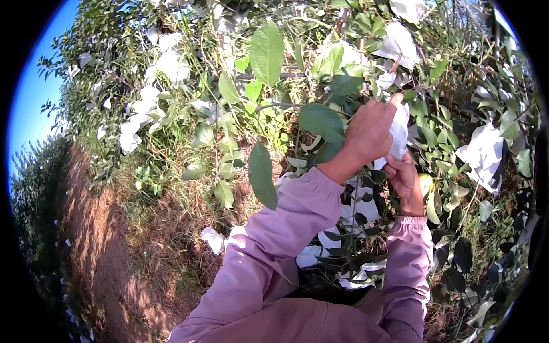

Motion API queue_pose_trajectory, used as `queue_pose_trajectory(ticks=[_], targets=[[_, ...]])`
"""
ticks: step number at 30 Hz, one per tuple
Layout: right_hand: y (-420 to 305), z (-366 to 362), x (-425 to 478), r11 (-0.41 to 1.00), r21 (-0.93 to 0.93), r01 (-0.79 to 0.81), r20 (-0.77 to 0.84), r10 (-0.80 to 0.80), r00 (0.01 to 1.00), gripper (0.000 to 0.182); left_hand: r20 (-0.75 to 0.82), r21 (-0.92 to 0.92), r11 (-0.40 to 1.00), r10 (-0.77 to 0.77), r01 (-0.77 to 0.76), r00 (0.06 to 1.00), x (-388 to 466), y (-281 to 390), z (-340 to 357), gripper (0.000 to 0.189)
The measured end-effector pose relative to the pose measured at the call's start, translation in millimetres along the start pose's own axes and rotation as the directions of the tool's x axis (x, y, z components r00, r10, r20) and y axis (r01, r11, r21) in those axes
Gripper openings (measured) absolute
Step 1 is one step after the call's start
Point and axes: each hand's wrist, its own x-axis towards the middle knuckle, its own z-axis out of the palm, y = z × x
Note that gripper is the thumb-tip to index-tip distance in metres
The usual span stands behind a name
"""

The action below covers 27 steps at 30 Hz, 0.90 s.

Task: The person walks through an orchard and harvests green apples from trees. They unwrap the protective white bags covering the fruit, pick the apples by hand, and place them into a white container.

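Among the leafy branches of a fruit tree, both hands are on one white bag (400, 128). My left hand (372, 130) grips its upper part, with the back of the hand towards the camera and a fingertip pointing up. Lower down, my right hand (402, 173) pinches the bag's bottom end between thumb and fingers. What the bag holds is hidden. A pale yellow-green fruit (425, 184) hangs just right of my right wrist. Large green leaves (322, 123) lie left of my left hand.
More white bags hang around, such as one at the right (482, 156) and others at the upper left (173, 64). Thin branches (281, 106) cross left of the hands. A dirt path (101, 257) runs along the left, beside another row of trees (34, 184).
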Motion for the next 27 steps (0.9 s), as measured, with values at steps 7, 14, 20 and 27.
queue_pose_trajectory(ticks=[7,14,20,27], targets=[[0,-5,11,0.987,-0.098,0.123,-0.098,-0.133,0.986,0.025,0.092,-0.076,0.983,-0.159,0.166,0.983,9,1,-6,0.075],[-7,3,14,0.938,-0.276,0.210,-0.180,-0.264,0.948,0.051,-0.085,-0.267,0.954,-0.162,0.135,0.983,3,5,-14,0.078],[-21,25,21,0.422,-0.758,0.498,0.104,-0.675,0.730,0.092,-0.076,-0.340,0.932,-0.160,0.125,0.984,-11,13,-29,0.072],[-56,32,23,0.813,-0.489,0.317,0.074,-0.323,0.944,0.085,-0.125,-0.225,0.965,-0.167,0.135,0.978,-20,13,-28,0.067]])
